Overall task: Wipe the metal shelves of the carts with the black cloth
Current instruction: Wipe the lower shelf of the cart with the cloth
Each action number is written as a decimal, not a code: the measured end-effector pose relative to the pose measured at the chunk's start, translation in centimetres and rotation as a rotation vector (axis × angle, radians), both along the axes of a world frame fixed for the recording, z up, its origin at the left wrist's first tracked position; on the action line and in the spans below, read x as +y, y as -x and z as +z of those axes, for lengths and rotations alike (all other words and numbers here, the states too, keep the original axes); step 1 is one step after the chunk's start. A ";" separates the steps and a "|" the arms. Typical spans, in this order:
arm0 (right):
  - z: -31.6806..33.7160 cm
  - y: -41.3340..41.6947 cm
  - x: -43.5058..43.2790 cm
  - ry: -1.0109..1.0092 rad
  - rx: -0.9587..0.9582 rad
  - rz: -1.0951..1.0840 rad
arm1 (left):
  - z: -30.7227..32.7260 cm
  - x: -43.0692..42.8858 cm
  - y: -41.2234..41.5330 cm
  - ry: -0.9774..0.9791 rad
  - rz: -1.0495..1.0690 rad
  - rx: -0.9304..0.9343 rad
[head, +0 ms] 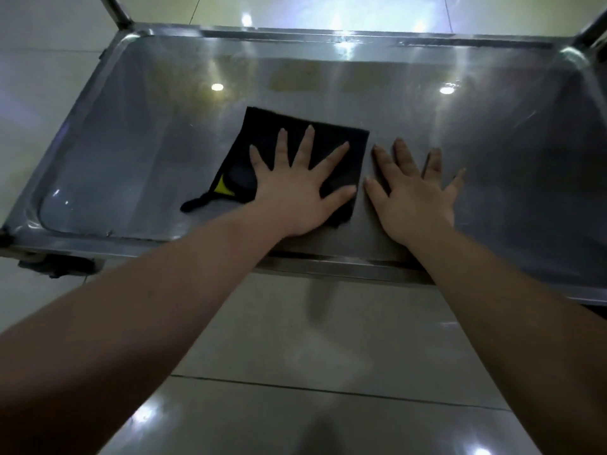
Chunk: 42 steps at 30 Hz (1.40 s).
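Black cloth (262, 133) pressed flat on the metal shelf (492, 142) by the left hand (292, 198)

The black cloth lay spread out near the middle of the shelf, a little to the left and closer to the near edge than to the far one. It was roughly square. At its lower left corner a small yellow patch (224, 188) showed, and a thin dark strap (193, 205) trailed from the same corner onto the bare metal.

The left hand rested palm down on the right part of the cloth. Its fingers were straight and spread wide, so it gripped nothing and only pressed the cloth against the shelf. The right hand (414, 201) lay palm down on the bare metal just beside the right edge of the cloth. Its fingers were also straight and a little apart, and it held nothing. The thumb of this hand was very close to the cloth, but I cannot tell if it touched it. Both forearms reached over the near rim of the shelf.

The shelf was a shallow steel tray with rounded corners and a raised rim, and it reflected several bright lights. Upright posts (115, 9) stood at its two far corners. A dark wheel (56, 266) was partly seen under the near left corner. Around the cart was a floor (328, 339) of pale glossy tiles.
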State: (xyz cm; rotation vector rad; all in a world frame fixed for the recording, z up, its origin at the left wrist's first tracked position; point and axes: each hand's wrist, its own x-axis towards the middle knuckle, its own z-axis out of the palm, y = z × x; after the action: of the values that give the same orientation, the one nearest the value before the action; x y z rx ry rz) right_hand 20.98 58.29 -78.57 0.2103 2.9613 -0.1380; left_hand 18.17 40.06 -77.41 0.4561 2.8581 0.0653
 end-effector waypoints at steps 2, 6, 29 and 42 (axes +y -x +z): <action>0.1 -0.1 -0.1 0.010 0.009 -0.006 | 0.1 -1.1 -4.0 -0.004 -0.025 -0.012; 0.0 -0.4 -0.4 0.006 0.034 -0.008 | 0.5 -1.8 -8.5 0.001 0.004 -0.068; -0.2 0.0 0.1 0.030 0.033 -0.021 | -0.1 -0.1 -0.3 0.023 -0.039 0.007; 1.1 0.7 -3.2 -0.002 0.020 0.024 | 0.4 -7.4 -7.0 0.029 -0.023 -0.041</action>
State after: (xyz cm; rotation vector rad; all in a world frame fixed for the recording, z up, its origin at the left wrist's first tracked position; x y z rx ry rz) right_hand 20.31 55.07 -77.51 0.1752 2.9832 -0.1352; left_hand 25.16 32.70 -77.02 0.4768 2.8093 0.0286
